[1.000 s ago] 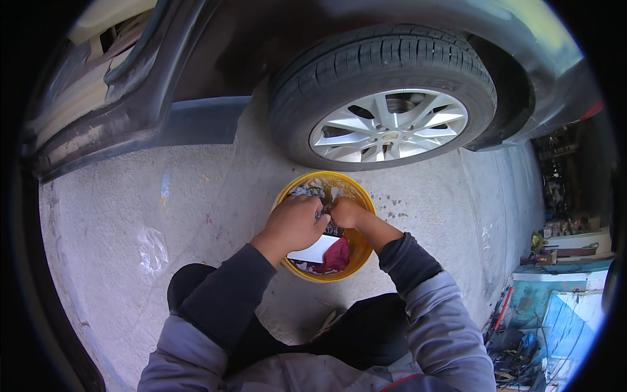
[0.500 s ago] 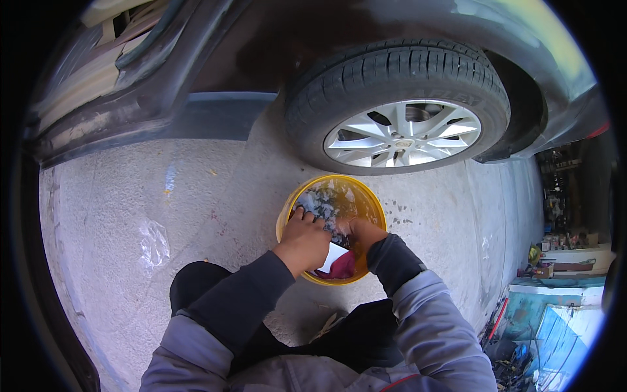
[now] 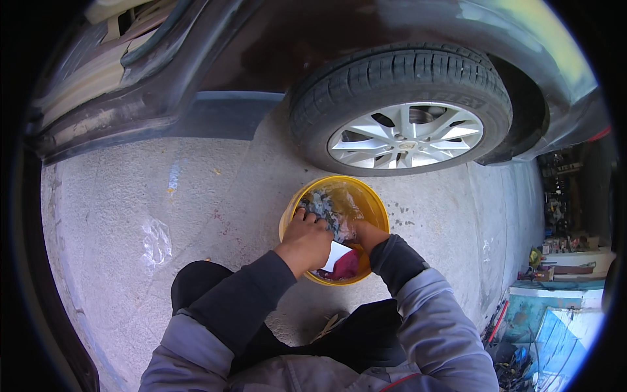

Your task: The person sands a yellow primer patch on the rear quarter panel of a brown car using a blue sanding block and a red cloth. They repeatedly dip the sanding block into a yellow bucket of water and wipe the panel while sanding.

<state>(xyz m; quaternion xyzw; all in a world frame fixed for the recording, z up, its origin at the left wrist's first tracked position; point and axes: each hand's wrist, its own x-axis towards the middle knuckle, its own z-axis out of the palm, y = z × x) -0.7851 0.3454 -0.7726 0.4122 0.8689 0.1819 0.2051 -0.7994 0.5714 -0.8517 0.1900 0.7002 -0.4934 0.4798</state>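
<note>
A yellow bucket [image 3: 379, 204] of murky water stands on the floor between my knees and the car wheel. My left hand [image 3: 307, 238] reaches over its left side, fingers bent. From under that palm sticks a flat white piece [image 3: 337, 253], which the hand appears to grip. Beside the piece, against the near inner wall, is a dark red thing [image 3: 347, 264], its kind unclear. My right hand [image 3: 367, 234] dips into the water from the right, wrist bent inward. Its fingers are under the surface and blurred. Pale foam or reflections cover the water around both hands.
Just beyond the bucket stands a car tyre [image 3: 401, 75] with a silver wheel rim [image 3: 406, 145], beneath dark bodywork [image 3: 261, 52]. A crumpled clear plastic piece [image 3: 157, 243] lies on the concrete floor at left. Clutter and a teal panel [image 3: 529, 313] fill the right side.
My right hand has shifted slightly within the water, and the surface pattern differs. My left hand keeps nearly the same place over the bucket. The whole view has drifted a little.
</note>
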